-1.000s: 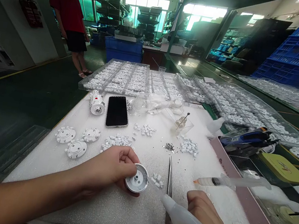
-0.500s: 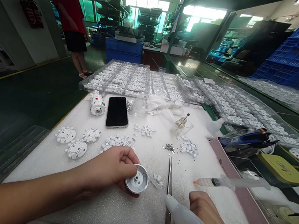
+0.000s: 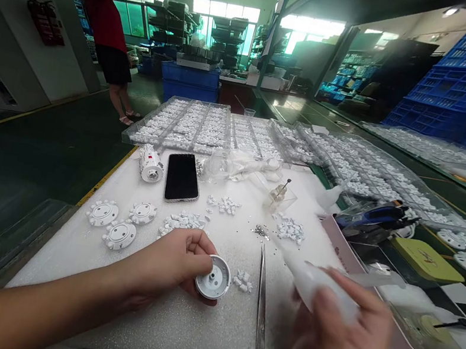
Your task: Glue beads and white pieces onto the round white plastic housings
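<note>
My left hand (image 3: 185, 262) grips a white round part (image 3: 214, 279) between thumb and fingers, its hollow side with a central post facing me. On the right, my right hand (image 3: 340, 332) is closed around a translucent white squeeze bottle (image 3: 313, 282), both blurred by motion. The bottle's thin nozzle points up and left toward a small heap of shiny metal bits (image 3: 261, 232). Metal tweezers (image 3: 261, 306) lie on the white foam sheet (image 3: 135, 320) between my hands. Small white pieces (image 3: 243, 281) sit just right of the round part.
Three white discs (image 3: 102, 213), a white cylinder-like assembly (image 3: 152, 165) and a phone (image 3: 182, 177) lie at left. A glass bottle (image 3: 278, 194) stands farther back. Clear trays (image 3: 187, 124) of white pieces line the far side. A pink-edged box (image 3: 348, 261) is at right; a person (image 3: 113, 33) stands far left.
My right hand and the squeeze bottle have moved up, with the nozzle now near the metal bits. The left hand holds still. The person at far left has raised an arm.
</note>
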The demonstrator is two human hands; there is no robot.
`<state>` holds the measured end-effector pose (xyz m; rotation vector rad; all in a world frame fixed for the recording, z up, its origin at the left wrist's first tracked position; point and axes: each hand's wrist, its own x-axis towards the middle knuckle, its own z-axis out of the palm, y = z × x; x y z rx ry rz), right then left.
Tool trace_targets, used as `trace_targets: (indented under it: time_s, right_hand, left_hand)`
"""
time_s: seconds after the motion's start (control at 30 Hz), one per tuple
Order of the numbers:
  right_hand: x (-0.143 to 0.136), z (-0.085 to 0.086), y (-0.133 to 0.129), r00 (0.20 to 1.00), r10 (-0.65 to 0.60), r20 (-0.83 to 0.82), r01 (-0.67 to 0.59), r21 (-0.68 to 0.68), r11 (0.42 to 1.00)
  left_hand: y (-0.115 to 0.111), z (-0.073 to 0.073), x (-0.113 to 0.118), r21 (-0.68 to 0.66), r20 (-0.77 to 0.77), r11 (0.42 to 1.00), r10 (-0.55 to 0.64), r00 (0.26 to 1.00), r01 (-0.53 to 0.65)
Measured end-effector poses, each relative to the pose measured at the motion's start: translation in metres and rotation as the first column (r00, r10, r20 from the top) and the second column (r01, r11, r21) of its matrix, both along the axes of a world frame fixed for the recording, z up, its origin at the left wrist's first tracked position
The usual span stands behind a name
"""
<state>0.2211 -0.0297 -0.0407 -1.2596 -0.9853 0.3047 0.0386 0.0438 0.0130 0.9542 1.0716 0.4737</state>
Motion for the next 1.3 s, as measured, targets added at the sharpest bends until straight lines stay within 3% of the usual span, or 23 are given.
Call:
trace_targets:
  time_s: [0.17, 0.27, 0.4, 0.47, 0.57, 0.67, 0.73, 0.9, 1.07, 1.2, 1.3]
  right_hand:
    - [-0.002, 0.019, 0.037, 0.986, 0.153, 0.063, -0.136, -0.218, 0.966]
    - [-0.006, 0.014, 0.049, 0.966, 0.21, 0.153, -0.154, -0.316, 0.936]
    - [-0.011, 0.008, 0.043, 0.941, 0.251, 0.226, -0.154, -0.374, 0.915]
    - [-0.011, 0.013, 0.036, 0.942, 0.219, 0.256, -0.117, -0.361, 0.925]
    - [-0.003, 0.032, 0.039, 0.949, 0.071, 0.308, 0.026, -0.299, 0.954]
    - [0.011, 0.051, 0.068, 0.919, -0.084, 0.386, 0.193, -0.254, 0.948]
    - [0.02, 0.058, 0.094, 0.888, -0.12, 0.445, 0.253, -0.255, 0.933]
    - [0.035, 0.055, 0.135, 0.851, -0.132, 0.508, 0.303, -0.271, 0.914]
    - [0.038, 0.061, 0.134, 0.85, -0.196, 0.489, 0.302, -0.147, 0.942]
    - [0.028, 0.078, 0.112, 0.835, -0.315, 0.451, 0.311, 0.086, 0.947]
    - [0.01, 0.078, 0.085, 0.812, -0.418, 0.407, 0.322, 0.285, 0.903]
  left_hand:
    - [-0.001, 0.001, 0.001, 0.013, 0.03, 1.0, 0.005, 1.0, -0.005]
    - [0.0, 0.001, 0.0, 0.023, 0.053, 1.0, 0.005, 0.999, -0.006]
    - [0.0, 0.003, -0.001, 0.036, 0.081, 0.999, 0.013, 0.997, -0.016]
    - [0.0, 0.004, -0.002, 0.036, 0.083, 0.999, 0.006, 0.997, -0.009]
    - [-0.001, 0.005, -0.002, 0.023, 0.076, 1.0, -0.005, 0.997, 0.003]
    - [-0.001, 0.005, -0.003, 0.017, 0.08, 1.0, -0.013, 0.997, 0.011]
    - [-0.001, 0.004, -0.003, 0.011, 0.093, 1.0, -0.018, 0.996, 0.017]
    - [-0.001, 0.004, -0.002, 0.002, 0.097, 1.0, -0.03, 0.995, 0.03]
    - [-0.002, 0.004, -0.004, 0.003, 0.102, 0.999, -0.044, 0.994, 0.044]
    - [-0.002, 0.005, -0.005, 0.002, 0.104, 0.999, -0.048, 0.993, 0.048]
    - [-0.001, 0.006, -0.005, -0.021, 0.104, 0.999, -0.032, 0.994, 0.034]
